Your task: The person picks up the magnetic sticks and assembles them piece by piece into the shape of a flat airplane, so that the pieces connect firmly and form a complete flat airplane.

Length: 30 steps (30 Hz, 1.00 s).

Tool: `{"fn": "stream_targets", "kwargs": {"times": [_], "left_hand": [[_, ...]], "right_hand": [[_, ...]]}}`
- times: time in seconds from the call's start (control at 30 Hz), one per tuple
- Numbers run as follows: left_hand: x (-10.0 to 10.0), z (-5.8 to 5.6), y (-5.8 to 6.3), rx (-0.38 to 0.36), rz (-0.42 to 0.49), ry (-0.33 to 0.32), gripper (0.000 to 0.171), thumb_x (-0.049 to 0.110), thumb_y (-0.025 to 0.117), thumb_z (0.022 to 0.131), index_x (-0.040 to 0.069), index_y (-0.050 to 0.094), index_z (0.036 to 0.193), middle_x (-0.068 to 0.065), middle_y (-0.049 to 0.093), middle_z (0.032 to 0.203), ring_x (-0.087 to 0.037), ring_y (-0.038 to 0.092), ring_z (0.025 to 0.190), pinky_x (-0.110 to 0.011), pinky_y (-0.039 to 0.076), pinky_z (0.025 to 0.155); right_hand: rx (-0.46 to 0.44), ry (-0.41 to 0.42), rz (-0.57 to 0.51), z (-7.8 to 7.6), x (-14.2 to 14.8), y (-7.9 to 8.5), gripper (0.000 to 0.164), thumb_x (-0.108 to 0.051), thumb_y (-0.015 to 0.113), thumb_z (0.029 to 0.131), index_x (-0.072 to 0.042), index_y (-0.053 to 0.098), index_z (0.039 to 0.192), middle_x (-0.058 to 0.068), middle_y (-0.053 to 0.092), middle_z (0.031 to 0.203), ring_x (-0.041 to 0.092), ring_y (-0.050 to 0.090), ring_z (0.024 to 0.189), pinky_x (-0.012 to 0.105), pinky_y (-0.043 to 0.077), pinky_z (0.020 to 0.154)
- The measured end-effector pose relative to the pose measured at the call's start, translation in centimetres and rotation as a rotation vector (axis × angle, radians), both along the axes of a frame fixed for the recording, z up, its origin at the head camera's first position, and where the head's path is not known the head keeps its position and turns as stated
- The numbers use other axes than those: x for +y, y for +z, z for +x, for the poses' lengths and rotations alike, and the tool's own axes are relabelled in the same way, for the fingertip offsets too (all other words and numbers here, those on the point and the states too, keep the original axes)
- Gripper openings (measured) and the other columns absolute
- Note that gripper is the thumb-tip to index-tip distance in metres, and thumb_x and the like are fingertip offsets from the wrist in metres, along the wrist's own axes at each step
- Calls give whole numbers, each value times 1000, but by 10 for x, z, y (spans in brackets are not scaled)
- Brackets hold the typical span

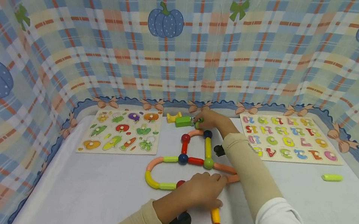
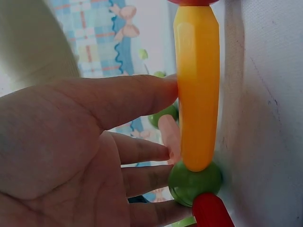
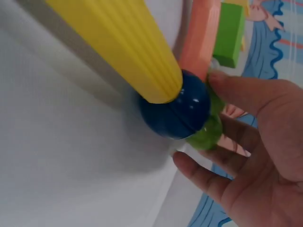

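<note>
On the white surface lies a joined figure of coloured rods and balls. My left hand (image 1: pixel 205 189) is over its near part. In the left wrist view its thumb touches a yellow-orange rod (image 2: pixel 199 90), and its fairly straight fingers reach a green ball (image 2: pixel 194 182) and a pink rod (image 2: pixel 170 135). At the back, my right hand (image 1: pixel 210 120) holds a small green rounded piece (image 3: pixel 208 132) between thumb and fingers, just behind a dark blue ball (image 3: pixel 177 111). That ball joins a yellow rod (image 3: pixel 123 45) and a pink curved rod (image 3: pixel 201 35).
A green block (image 1: pixel 183 121) and a yellow piece (image 1: pixel 173 117) lie at the back. A vegetable puzzle board (image 1: pixel 108 128) is at left, a number puzzle board (image 1: pixel 313 144) at right. A lime rod (image 1: pixel 332 178) lies far right. A plaid curtain (image 1: pixel 179 62) hangs behind.
</note>
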<state>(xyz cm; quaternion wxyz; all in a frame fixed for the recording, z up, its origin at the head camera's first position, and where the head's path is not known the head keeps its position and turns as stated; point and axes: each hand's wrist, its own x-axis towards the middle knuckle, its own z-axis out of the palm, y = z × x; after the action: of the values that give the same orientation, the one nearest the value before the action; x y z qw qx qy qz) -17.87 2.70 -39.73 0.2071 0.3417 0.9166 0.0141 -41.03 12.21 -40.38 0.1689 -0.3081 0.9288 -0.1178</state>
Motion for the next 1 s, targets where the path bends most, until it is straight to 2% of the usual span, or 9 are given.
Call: {"fn": "stream_targets", "kwargs": {"times": [0.07,0.2,0.37,0.53,0.63,0.77,0.87,1.0], "left_hand": [[0,0,1,8,5,-9,63,46,66,78,22,42,131,6,48,125,-14,49,92,-31,46,77],[1,1,2,2,-1,-9,64,47,65,78,22,41,132,6,48,124,-15,49,93,-31,46,76],[4,1,2,-17,-35,23,67,50,64,77,24,40,134,7,47,126,-16,51,97,-34,46,77],[5,2,3,0,-53,27,71,50,63,78,25,35,138,7,43,132,-17,48,108,-36,45,84],[4,2,4,12,-64,29,73,51,63,78,25,32,140,8,41,135,-16,46,111,-35,44,86],[4,2,2,13,-72,47,74,51,63,78,26,31,140,8,41,134,-16,46,111,-35,44,86],[4,2,0,14,-75,45,74,51,63,78,26,31,140,8,41,134,-16,46,112,-35,44,86],[5,2,-1,13,-76,36,74,51,62,78,26,31,140,8,41,135,-16,46,112,-35,44,87]], "right_hand": [[15,-48,25,-1,2,-3,33,-16,57,87,-8,58,119,12,52,122,27,50,101,41,41,84],[75,-102,75,-1,12,-7,33,-19,59,87,-7,58,118,12,52,120,27,50,105,42,39,88],[105,-145,47,8,31,-9,31,-17,60,87,-6,59,116,12,57,114,27,51,103,42,38,90],[158,-86,-2,25,50,-10,27,-12,62,84,-5,61,109,10,60,103,24,54,91,41,43,83],[167,-44,-68,33,62,-11,28,-10,64,81,-4,61,108,10,60,96,22,54,84,40,44,78],[150,-59,-174,41,75,-9,32,-13,65,83,-4,58,113,9,61,98,23,56,89,41,45,79],[179,-94,-257,56,90,1,33,-15,64,84,-6,56,115,9,60,102,25,56,94,43,45,80],[228,-145,-288,93,122,23,33,-15,65,83,-8,56,114,6,60,100,23,56,91,41,46,75]]}}
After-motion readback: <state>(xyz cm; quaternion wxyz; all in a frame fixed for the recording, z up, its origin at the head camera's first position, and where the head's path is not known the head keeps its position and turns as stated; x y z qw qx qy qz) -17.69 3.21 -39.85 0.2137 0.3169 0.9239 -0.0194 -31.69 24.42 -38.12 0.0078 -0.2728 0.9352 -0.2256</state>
